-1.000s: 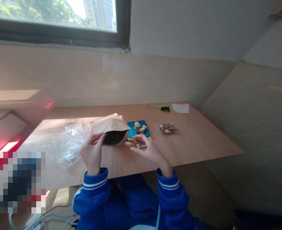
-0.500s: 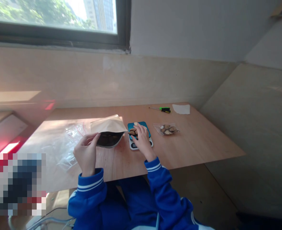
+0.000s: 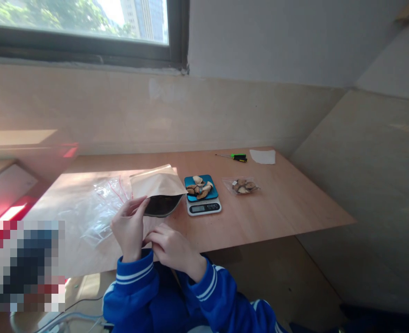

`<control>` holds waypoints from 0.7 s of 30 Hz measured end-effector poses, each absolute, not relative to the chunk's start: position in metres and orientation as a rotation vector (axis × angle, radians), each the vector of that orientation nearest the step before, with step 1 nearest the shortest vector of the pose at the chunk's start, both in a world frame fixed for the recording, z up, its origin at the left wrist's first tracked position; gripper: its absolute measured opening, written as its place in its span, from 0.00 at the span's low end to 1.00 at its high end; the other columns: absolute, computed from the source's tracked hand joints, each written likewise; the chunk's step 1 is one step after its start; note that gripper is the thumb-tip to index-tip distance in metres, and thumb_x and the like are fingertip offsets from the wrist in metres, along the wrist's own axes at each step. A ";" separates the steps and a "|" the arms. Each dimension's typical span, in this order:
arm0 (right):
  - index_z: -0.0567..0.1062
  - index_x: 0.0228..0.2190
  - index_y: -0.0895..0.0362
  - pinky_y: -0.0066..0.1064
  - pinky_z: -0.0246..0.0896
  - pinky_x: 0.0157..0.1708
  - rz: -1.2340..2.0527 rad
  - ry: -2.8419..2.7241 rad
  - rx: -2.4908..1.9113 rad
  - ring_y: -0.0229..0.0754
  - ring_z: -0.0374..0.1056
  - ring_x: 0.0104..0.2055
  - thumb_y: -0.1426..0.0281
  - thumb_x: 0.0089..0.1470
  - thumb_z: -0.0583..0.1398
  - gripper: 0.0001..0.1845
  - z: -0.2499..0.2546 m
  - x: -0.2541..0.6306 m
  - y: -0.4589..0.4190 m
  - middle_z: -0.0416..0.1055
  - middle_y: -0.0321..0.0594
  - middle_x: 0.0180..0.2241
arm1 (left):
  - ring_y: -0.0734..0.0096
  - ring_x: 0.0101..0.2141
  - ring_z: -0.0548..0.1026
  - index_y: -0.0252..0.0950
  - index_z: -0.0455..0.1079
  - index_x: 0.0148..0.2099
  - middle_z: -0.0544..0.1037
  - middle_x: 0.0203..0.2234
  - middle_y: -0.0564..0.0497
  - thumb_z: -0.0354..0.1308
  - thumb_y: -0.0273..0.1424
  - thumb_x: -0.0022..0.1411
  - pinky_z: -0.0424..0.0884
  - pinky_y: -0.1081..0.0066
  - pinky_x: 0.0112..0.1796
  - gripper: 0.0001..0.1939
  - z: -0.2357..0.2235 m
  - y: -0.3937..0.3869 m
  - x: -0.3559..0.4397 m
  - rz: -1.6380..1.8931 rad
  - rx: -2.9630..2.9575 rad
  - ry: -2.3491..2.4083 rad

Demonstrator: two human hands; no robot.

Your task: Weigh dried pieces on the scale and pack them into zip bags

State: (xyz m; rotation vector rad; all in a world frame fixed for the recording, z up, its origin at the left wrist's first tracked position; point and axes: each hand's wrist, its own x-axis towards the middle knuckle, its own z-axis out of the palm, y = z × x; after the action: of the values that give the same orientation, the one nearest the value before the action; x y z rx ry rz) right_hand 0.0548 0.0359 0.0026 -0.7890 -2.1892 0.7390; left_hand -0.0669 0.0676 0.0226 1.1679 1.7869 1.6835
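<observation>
My left hand [image 3: 130, 226] pinches the edge of a brown paper pouch [image 3: 158, 182], whose dark mouth gapes toward me. Beside my left wrist, my right hand [image 3: 173, 245] has its fingers curled together; their tips are hidden, so whatever they may hold does not show. Several dried mushrooms [image 3: 204, 190] lie on the blue plate of a white kitchen scale [image 3: 190, 211], just right of the pouch. The scale's display is too small to read.
Farther right lies a clear bag of dried mushrooms [image 3: 243, 186]. Crumpled clear plastic bags [image 3: 102, 215] spread over the left side of the table [image 3: 281, 203]. Near the back edge are a screwdriver [image 3: 237, 157] with a green and black handle and a white sheet [image 3: 263, 157].
My right hand laid the mushrooms it carried on the scale with the others, let go, and drew back left to my left wrist. My left hand keeps hold of the pouch.
</observation>
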 end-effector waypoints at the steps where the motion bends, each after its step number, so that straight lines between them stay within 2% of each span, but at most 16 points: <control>1: 0.76 0.35 0.58 0.32 0.65 0.48 0.745 -2.197 -0.796 0.41 0.67 0.44 0.81 0.57 0.52 0.13 0.001 0.055 0.036 0.73 0.41 0.38 | 0.63 0.34 0.79 0.38 0.77 0.34 0.81 0.29 0.50 0.65 0.40 0.49 0.73 0.68 0.38 0.12 0.022 0.068 -0.067 1.681 1.169 1.788; 6: 0.76 0.38 0.56 0.33 0.63 0.52 0.711 -2.073 -0.892 0.40 0.65 0.49 0.83 0.56 0.51 0.17 0.003 0.065 0.038 0.71 0.40 0.42 | 0.63 0.34 0.79 0.37 0.78 0.34 0.81 0.29 0.49 0.65 0.39 0.50 0.73 0.68 0.37 0.12 0.020 0.068 -0.068 1.661 1.160 1.794; 11: 0.72 0.48 0.55 0.39 0.62 0.57 0.582 -1.909 -1.034 0.42 0.62 0.55 0.81 0.57 0.49 0.21 0.001 0.065 0.042 0.69 0.44 0.49 | 0.63 0.34 0.79 0.37 0.77 0.34 0.82 0.30 0.49 0.65 0.39 0.49 0.74 0.67 0.38 0.12 0.019 0.067 -0.069 1.676 1.157 1.744; 15: 0.67 0.55 0.62 0.43 0.58 0.61 0.453 -2.076 -1.164 0.46 0.57 0.61 0.83 0.56 0.48 0.26 -0.005 0.058 0.056 0.66 0.51 0.56 | 0.64 0.34 0.79 0.37 0.78 0.34 0.82 0.30 0.49 0.66 0.39 0.48 0.74 0.67 0.39 0.13 0.018 0.066 -0.068 1.693 1.151 1.712; 18: 0.65 0.55 0.68 0.44 0.62 0.57 0.347 -2.214 -1.314 0.51 0.60 0.60 0.83 0.56 0.48 0.25 -0.004 0.052 0.073 0.66 0.59 0.54 | 0.63 0.34 0.80 0.37 0.78 0.35 0.82 0.30 0.49 0.66 0.39 0.49 0.74 0.66 0.40 0.13 0.015 0.065 -0.066 1.678 1.156 1.725; 21: 0.69 0.50 0.70 0.47 0.66 0.50 0.287 -2.269 -1.491 0.55 0.67 0.52 0.84 0.56 0.48 0.21 0.000 0.044 0.091 0.70 0.63 0.48 | 0.62 0.35 0.80 0.38 0.78 0.35 0.82 0.31 0.49 0.66 0.40 0.49 0.74 0.65 0.41 0.13 0.013 0.063 -0.062 1.669 1.184 1.740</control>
State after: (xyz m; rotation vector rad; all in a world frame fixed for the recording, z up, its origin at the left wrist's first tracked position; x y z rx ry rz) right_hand 0.0444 0.0909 -0.0003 -1.4913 -2.2690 0.2872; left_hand -0.0622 0.0631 0.0134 1.1844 1.7403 1.6690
